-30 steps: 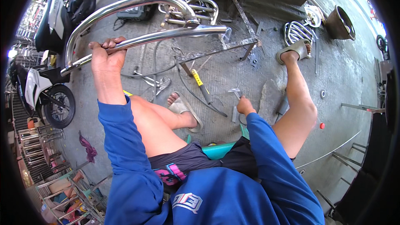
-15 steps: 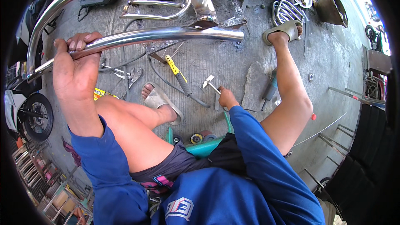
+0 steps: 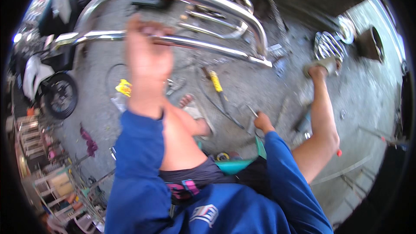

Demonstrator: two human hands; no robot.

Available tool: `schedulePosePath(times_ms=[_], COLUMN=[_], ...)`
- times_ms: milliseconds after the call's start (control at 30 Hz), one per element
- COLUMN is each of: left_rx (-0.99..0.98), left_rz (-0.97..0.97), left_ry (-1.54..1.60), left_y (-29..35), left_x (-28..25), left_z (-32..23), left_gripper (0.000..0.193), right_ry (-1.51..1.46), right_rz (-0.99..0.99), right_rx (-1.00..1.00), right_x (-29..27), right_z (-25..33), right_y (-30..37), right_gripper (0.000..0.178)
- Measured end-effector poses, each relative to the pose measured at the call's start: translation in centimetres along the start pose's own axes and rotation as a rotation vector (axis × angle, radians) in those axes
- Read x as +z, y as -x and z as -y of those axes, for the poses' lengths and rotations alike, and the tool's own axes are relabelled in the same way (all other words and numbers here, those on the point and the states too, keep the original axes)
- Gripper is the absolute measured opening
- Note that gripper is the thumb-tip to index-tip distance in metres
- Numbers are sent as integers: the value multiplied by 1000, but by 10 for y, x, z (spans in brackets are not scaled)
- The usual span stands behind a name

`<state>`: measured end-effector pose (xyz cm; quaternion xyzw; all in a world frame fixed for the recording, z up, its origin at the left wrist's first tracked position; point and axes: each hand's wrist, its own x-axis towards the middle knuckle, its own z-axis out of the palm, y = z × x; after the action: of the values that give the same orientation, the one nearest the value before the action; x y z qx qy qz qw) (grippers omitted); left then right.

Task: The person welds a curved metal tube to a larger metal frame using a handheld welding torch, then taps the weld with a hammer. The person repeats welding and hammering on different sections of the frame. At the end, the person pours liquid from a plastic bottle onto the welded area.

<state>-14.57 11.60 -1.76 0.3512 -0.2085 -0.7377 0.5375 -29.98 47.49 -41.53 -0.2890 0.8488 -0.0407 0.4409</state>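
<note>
A shiny bent metal tube frame (image 3: 208, 48), with a curved upper bar and a straighter lower bar, is held up in front of me. My left hand (image 3: 149, 58), blurred by motion, is closed around its lower bar. Lower down, between my knees, my right hand (image 3: 262, 122) grips a small hammer (image 3: 252, 112); its head is smeared here. On the floor between the hands lies a yellow-and-black welding electrode holder (image 3: 215, 81) with its cable. Metal locking pliers (image 3: 175, 86) lie just right of my left wrist.
More bent tube frames (image 3: 216, 15) lie beyond the held one, and a coiled metal rack (image 3: 328, 47) rests near my right foot with a brown bucket (image 3: 370, 45). An angle grinder (image 3: 304, 120) lies inside my right leg. A motorcycle (image 3: 56, 91) stands at left.
The whole view has swung, shifting the floor things rightward. My left hand and the tube frame have moved right in the picture, and the frame's tilt has changed. My right hand still holds the hammer.
</note>
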Motion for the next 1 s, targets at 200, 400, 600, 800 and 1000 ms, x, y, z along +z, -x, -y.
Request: schedulePosePath(times_ms=[200, 400, 600, 800, 1000], left_rx=[366, 422, 722, 1112, 1212], left_rz=[113, 128, 132, 53, 104], left_ry=[-121, -137, -548, -785, -738], left_y=[16, 27, 19, 23, 25], left_x=[34, 41, 36, 47, 48], left_z=[12, 14, 19, 23, 19], left_gripper=[28, 34, 36, 43, 47], right_ry=[82, 75, -632, -981, -705], right_rz=[-10, -88, -212, -422, -531], right_rx=[-35, -173, -494, -1066, -1145], right_x=[-63, -133, -178, -198, -228], right_z=[31, 66, 136, 237, 280], right_y=[42, 144, 243, 303, 315], right_gripper=[38, 44, 46, 56, 41])
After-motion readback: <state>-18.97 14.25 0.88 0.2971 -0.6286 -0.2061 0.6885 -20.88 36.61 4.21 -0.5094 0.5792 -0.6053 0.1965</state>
